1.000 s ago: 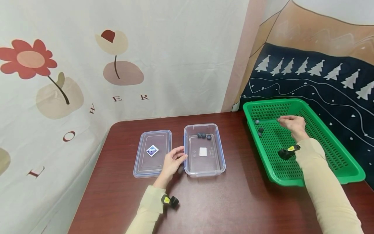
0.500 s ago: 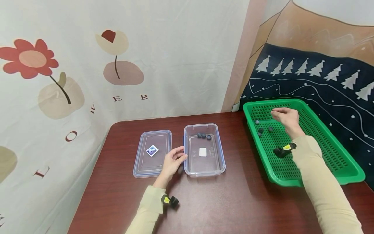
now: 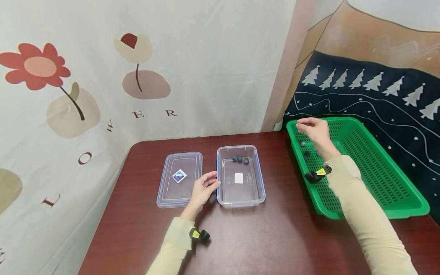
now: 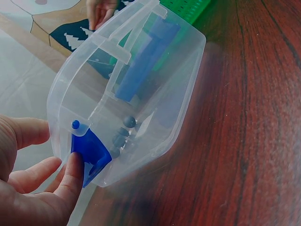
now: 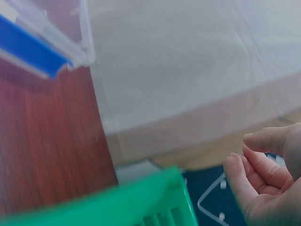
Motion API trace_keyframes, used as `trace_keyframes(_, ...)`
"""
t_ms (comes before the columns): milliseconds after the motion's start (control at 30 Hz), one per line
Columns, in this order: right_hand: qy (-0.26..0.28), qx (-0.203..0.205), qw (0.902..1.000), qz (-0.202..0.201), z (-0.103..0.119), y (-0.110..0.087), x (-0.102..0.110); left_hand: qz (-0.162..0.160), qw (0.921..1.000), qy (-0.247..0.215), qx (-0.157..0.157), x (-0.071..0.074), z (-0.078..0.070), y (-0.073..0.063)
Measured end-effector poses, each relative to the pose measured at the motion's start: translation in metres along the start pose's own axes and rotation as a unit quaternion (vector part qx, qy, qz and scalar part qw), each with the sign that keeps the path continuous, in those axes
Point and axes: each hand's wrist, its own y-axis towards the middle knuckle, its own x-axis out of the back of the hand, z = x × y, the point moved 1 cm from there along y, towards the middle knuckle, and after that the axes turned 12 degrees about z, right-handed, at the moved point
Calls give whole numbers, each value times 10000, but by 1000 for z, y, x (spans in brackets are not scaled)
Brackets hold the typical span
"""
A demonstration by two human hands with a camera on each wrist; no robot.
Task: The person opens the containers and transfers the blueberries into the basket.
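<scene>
Right grip [image 3: 316,133] now nearer clear box [image 3: 237,193]

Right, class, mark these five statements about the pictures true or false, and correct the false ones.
1. The left grip touches the clear container. True.
2. The lid lies on the table, left of the clear container. True.
3. The lid carries a round red sticker. False: its label is a blue-and-white diamond.
4. Dark balls lie in both the clear container and the green basket. True.
5. No grip shows near the green basket. False: the right grip appears over it in the head view.
</scene>
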Motion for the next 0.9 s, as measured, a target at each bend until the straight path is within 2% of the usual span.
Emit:
trace_keyframes(167,-386,29,9991,171,9,3,-25,-21,10000,-27,-1,0,1,0)
trace_keyframes(367,-448,-80,9976,518,14,7,-56,-25,10000,-13,-15,1,2,0)
trace_keyframes(600,-584,-230,9944,854,13,8,-87,-50,10000,-25,-26,0,2,0)
trace_keyframes(900,-752,-67,9911,1099,5,2,-125,-18,10000,21,-76,0,1,0)
